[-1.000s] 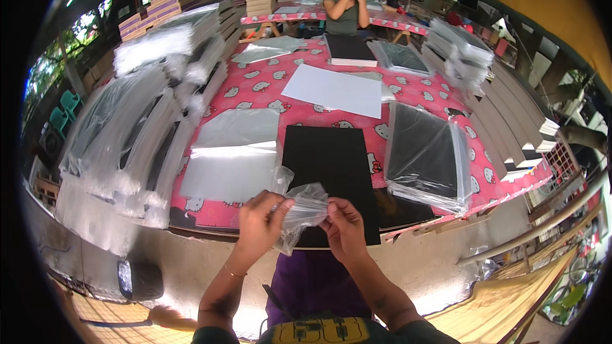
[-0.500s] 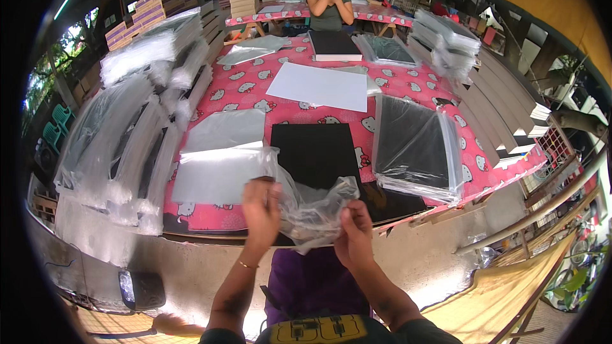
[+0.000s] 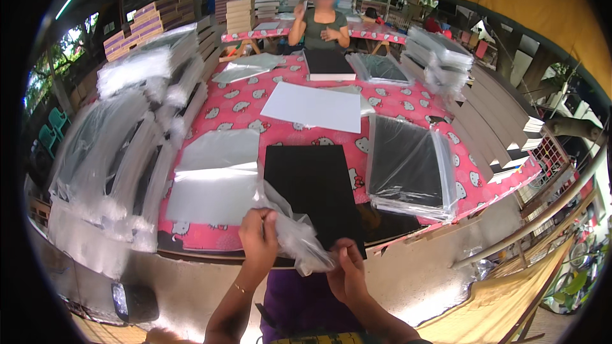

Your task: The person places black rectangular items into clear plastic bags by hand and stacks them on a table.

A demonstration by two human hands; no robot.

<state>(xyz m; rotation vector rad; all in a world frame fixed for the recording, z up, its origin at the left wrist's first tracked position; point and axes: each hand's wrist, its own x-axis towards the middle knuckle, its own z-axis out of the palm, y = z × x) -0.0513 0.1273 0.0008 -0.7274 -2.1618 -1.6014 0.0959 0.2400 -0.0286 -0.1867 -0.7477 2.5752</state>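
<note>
Between my two hands stretches a crumpled clear plastic bag [image 3: 294, 232]. My left hand [image 3: 258, 232] is closed on its left side, and my right hand [image 3: 349, 266] pinches its lower right end at the table's front edge. Under the bag lies a flat black board or book cover [image 3: 309, 181], its near right corner reaching my right hand. To the left is a pile of flat clear plastic bags [image 3: 213, 188]. On the right sits a stack of black items wrapped in clear plastic [image 3: 411, 165].
Tall stacks of plastic-wrapped goods [image 3: 102, 153] line the left side; stacked thick books [image 3: 497, 114] line the right. A white sheet [image 3: 312, 107] and a black book [image 3: 328, 64] lie farther back on the pink patterned tablecloth [image 3: 223, 105]. Across the table is another person [image 3: 322, 28].
The bag has been drawn down and gathered narrower, baring more of the black board. My right hand has moved down and slightly left. The person across has lowered their hands.
</note>
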